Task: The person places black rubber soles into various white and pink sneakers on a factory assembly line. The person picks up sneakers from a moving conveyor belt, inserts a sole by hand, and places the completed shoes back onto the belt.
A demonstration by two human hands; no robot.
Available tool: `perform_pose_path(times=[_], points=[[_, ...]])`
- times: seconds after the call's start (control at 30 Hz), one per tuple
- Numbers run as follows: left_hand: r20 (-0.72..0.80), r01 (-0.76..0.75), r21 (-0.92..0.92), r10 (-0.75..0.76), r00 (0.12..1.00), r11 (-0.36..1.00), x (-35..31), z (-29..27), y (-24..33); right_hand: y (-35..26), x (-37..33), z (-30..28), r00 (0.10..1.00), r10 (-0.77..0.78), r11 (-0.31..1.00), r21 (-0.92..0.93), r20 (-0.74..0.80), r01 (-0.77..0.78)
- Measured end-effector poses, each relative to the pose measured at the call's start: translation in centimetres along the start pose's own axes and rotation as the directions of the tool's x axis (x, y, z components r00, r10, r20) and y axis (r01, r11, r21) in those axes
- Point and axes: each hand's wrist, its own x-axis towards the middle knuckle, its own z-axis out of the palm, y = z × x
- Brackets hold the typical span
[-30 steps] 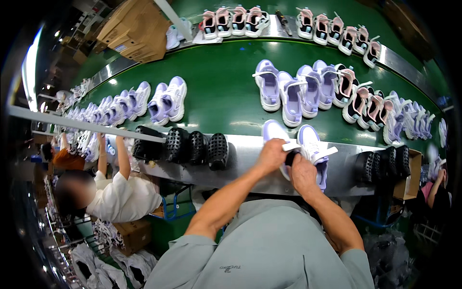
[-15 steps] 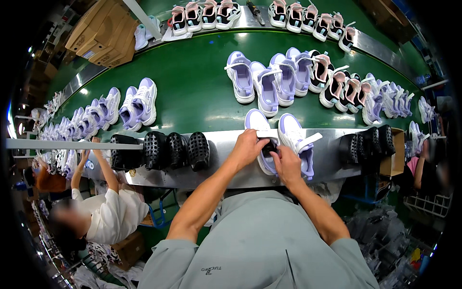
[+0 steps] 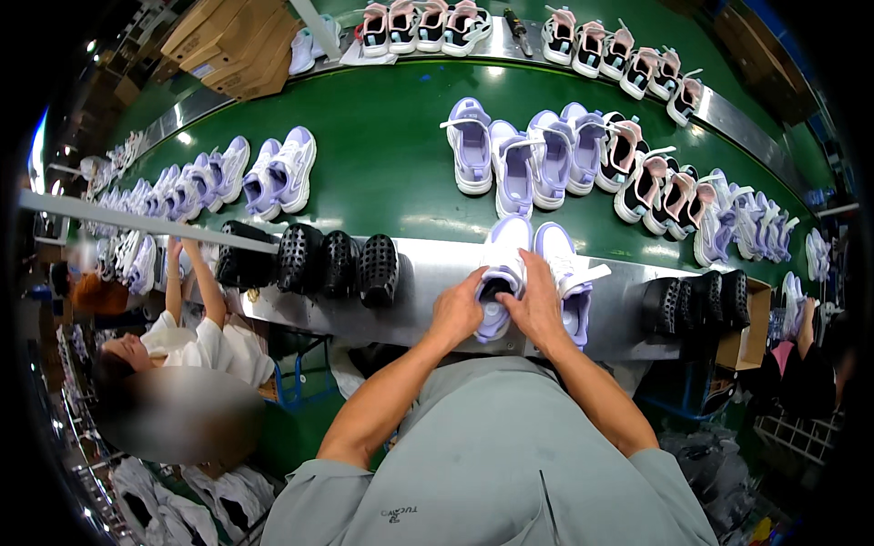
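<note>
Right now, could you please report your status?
Left hand and right hand on opposite sides of white-and-lilac shoe. Toe pointing away. Second shoe close on its right.

Gap on green belt; leftward, pale bar, perhaps overhead.

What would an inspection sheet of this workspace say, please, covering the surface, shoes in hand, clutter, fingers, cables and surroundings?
Surface: green worktop with a metal strip along its near edge.
Shoes in hand: white-and-lilac left shoe and matching right shoe, side by side, toes pointing away; the right one's strap sticks out rightward.
Clutter: black studded pieces on both sides; more shoes in rows; screwdriver-like tool beyond.
Fingers: left fingers and right fingers touch the left shoe near its opening; grip firmness unclear.
Cables: nothing seen.
Surroundings: cardboard boxes at far left; co-worker in white to the left.
</note>
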Motion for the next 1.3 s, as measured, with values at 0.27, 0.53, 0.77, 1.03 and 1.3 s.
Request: perform_pose_path(times=[0.27, 0.53, 0.77, 1.03, 1.3], points=[[-0.248, -0.057, 0.191, 0.105, 0.963, 0.980, 0.6, -1.1, -0.2, 1.5, 2.0, -0.4, 0.800, -0.501, 0.861, 0.096, 0.331, 0.499], [-0.338, -0.227, 0.212, 0.290, 0.895, 0.951, -1.9, -0.6, 1.9, 2.2, 3.9, -1.8, 0.836, 0.060, 0.744, 0.535, 0.545, -0.402], [0.070, -0.671, 0.536, 0.765, 0.641, 0.513, 0.5, -0.7, 2.3, 3.7, 4.5, -3.5, 0.802, 0.169, 0.696, 0.507, 0.572, -0.508], [0.206, -0.772, 0.510, 0.818, 0.537, 0.379, 1.8, 0.3, 1.7, 3.4, 6.4, -3.3, 0.760, 0.136, 0.656, 0.517, 0.635, -0.550], [-0.179, 0.272, 0.521, -0.208, 0.961, 0.809, -2.8, -1.2, 4.9, 3.9, 6.7, -4.7, 0.762, 0.080, 0.671, 0.531, 0.643, -0.518]])
